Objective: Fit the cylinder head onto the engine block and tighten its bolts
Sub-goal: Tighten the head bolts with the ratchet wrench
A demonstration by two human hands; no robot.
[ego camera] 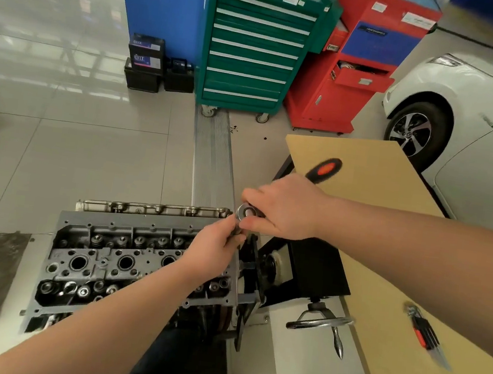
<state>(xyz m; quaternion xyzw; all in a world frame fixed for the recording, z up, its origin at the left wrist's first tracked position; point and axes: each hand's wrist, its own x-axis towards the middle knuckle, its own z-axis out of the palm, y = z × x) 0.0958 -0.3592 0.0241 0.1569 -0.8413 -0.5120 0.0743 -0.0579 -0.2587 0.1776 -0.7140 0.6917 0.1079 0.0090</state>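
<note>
Grey metal cylinder head [124,262] sits on the engine stand, lower left. Tan wooden table [373,177] stands to its right, a red-and-black hex key set [424,334] on its near part. Both hands meet over the head's right end. Behind: green steel drawer cabinet [256,45], red metal tool cart [356,66] to its right, white car [470,127] far right.

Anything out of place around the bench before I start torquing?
One drawer of the red cabinet hangs open and tilted. Dark specks dot the floor by the green tool chest. Otherwise nothing stands out.
</note>
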